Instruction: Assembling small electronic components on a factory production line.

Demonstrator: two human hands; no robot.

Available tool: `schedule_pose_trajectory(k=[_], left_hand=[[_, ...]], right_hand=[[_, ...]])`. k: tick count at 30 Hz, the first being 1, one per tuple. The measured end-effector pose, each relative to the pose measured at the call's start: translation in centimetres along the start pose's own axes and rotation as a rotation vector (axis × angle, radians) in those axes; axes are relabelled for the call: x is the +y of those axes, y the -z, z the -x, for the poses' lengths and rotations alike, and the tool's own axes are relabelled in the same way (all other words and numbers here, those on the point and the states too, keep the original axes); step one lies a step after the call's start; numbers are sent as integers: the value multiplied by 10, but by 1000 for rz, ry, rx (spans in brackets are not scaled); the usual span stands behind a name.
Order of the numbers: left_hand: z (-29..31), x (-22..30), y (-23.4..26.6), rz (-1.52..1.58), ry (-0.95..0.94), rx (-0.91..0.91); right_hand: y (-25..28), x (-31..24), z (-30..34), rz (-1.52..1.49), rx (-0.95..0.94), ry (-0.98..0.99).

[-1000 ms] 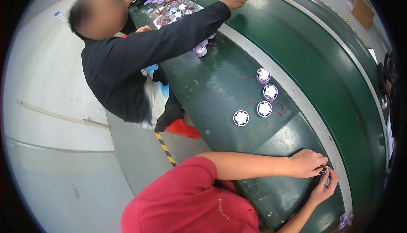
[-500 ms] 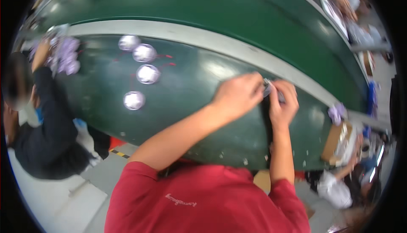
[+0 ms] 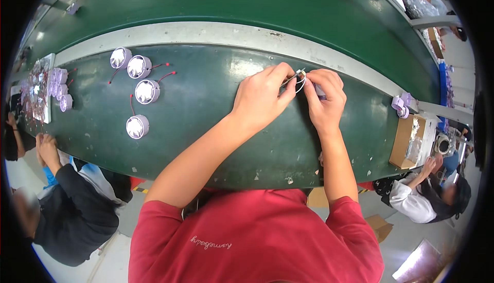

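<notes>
My left hand (image 3: 263, 95) is closed, thumb and fingertips pinching a small thin board-like part (image 3: 291, 78) above the green table. A white wire (image 3: 303, 84) loops from that part toward my right hand (image 3: 327, 98). The right thumb and fingers are closed around a purple round housing (image 3: 320, 92), mostly hidden by the palm. Both hands nearly touch at the fingertips. To their left stand several purple round housings with white tops (image 3: 147, 91), some trailing thin red wires.
A pale metal rail (image 3: 206, 32) runs behind the work surface, with a green belt (image 3: 247, 0) beyond. On the right are purple parts (image 3: 400, 105) and a cardboard box (image 3: 406, 141). At far left, a white tray (image 3: 50, 90) holds tangled wired parts. Co-workers sit on both sides.
My view has steadied and shifted. Both hands are still together, and the white wire now shows between them. The co-worker on the left has drawn a hand back from the purple parts.
</notes>
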State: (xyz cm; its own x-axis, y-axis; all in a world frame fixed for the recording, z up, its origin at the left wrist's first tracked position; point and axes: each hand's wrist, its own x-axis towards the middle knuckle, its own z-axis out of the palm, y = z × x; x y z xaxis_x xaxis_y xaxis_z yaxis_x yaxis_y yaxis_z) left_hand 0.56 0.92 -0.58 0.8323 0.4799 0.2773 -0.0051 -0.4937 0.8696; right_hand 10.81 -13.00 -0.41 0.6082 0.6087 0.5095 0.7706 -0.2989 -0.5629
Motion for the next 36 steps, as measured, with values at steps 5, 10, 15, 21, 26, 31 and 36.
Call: schedule_pose_trajectory(k=[5,10,15,21,26,31,36], left_hand=[[0,-1,1,-10,-7,-3],[2,2,1,-9,-9,-5],[0,0,-1,1,35,-55],[1,-3,5,-56,55,-49],[1,1,-4,-11,-37,17],[3,-5,-5,11,-43,7],[4,-3,-5,27,-58,-25]], right_hand=[[-2,1,-1,-7,4,-21],[0,1,3,-9,-1,-33],[3,0,0,49,-32,3],[-4,-3,-4,60,-20,-11],[8,4,2,81,-65,-33],[3,7,5,131,-91,73],[12,11,12,211,-95,151]])
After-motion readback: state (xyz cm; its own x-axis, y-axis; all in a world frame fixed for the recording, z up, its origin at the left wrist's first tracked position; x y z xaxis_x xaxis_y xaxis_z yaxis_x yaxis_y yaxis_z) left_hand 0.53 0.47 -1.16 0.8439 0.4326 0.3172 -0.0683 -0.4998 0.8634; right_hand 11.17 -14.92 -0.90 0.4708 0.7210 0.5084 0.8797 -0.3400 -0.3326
